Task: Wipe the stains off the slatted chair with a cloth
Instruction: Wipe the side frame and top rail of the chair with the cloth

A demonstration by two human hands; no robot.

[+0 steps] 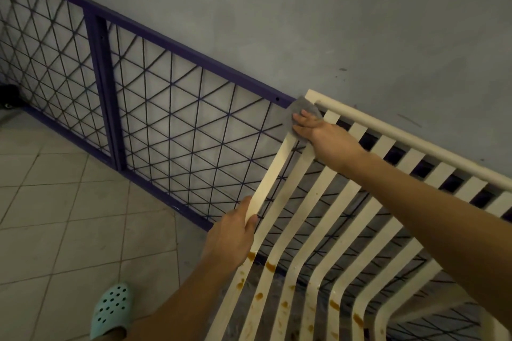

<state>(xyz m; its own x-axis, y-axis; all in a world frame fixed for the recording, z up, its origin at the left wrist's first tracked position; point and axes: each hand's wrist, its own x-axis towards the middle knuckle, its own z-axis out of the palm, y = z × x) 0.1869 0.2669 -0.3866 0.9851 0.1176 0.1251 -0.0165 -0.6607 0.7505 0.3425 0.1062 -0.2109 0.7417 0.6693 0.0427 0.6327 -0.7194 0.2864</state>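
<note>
Grey cloth [304,112], soft and bunched to a rough triangle, lies at the upper end of the outermost slat of the slatted chair [277,171], just under the round top rail [415,144]. The right hand [321,131] lies flat on it, its fingers [300,119] straight and close together, pressing the cloth against the slat. Lower on the same slat the left hand [235,238] grips the edge, fingers curled round it. Cream flat slats run down from the rail and bend into the seat; orange-brown stains [270,266] blot them around that bend, well below the cloth. Behind stands a purple metal frame [194,55] filled with thin wire lattice, leaning on a grey wall [304,8]. Pale tiled floor [69,202] and a mint perforated clog [110,310] show lower left
</note>
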